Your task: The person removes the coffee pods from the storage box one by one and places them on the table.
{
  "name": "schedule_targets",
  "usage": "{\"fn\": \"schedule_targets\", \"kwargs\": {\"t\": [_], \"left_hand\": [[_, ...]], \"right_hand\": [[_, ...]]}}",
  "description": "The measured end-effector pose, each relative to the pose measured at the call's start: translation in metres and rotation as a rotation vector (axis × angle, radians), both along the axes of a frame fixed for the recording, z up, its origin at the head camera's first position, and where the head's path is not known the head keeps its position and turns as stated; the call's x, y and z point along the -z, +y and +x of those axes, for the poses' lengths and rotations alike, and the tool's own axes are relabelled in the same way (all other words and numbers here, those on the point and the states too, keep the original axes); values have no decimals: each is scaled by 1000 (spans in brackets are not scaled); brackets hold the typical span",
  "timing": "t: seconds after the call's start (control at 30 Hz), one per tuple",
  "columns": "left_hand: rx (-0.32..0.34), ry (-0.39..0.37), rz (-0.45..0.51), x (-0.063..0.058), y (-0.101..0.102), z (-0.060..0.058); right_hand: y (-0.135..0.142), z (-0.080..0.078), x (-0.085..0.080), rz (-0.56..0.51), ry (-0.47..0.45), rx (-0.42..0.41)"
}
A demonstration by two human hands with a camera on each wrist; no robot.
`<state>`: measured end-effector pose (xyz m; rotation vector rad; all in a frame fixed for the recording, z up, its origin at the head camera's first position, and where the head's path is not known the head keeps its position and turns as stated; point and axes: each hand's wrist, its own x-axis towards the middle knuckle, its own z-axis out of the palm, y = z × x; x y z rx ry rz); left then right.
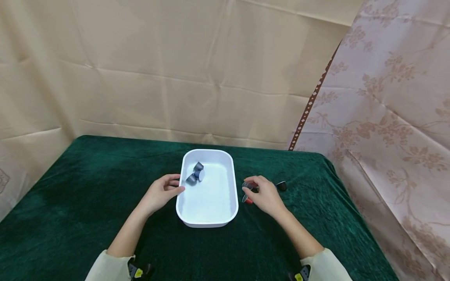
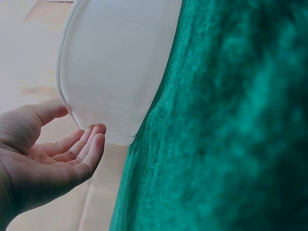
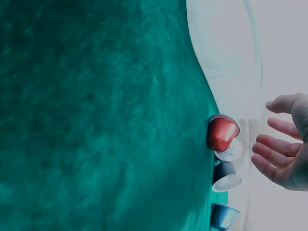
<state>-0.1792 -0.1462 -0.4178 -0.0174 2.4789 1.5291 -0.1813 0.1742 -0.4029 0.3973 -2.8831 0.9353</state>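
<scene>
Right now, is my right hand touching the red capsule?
Apart. The right wrist view shows it: a clear gap lies between the right hand, its fingers pointing toward the capsules, and the red capsule.

- Passable: over the near half of the white tray (image 1: 211,205)
- Obstructing its far left part: three capsules (image 1: 191,179)
- Obstructing its left rim: the left hand (image 1: 161,193)
- Just right of it, obstructing: the right hand (image 1: 263,195), a red capsule (image 1: 249,201)

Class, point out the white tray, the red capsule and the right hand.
White tray (image 1: 211,200), head view: bare floor.
Red capsule (image 3: 223,134), right wrist view: red body.
Right hand (image 1: 265,196), head view: back of hand.
</scene>
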Motion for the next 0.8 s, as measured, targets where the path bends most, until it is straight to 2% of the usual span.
{"fn": "schedule_targets", "kwargs": {"t": [0.57, 0.8], "left_hand": [[-6, -14, -4, -1, 0, 0], [1, -9, 6, -1, 0, 0]], "right_hand": [[-32, -6, -14, -67, -1, -19], [-43, -8, -14, -72, 16, -32]]}}
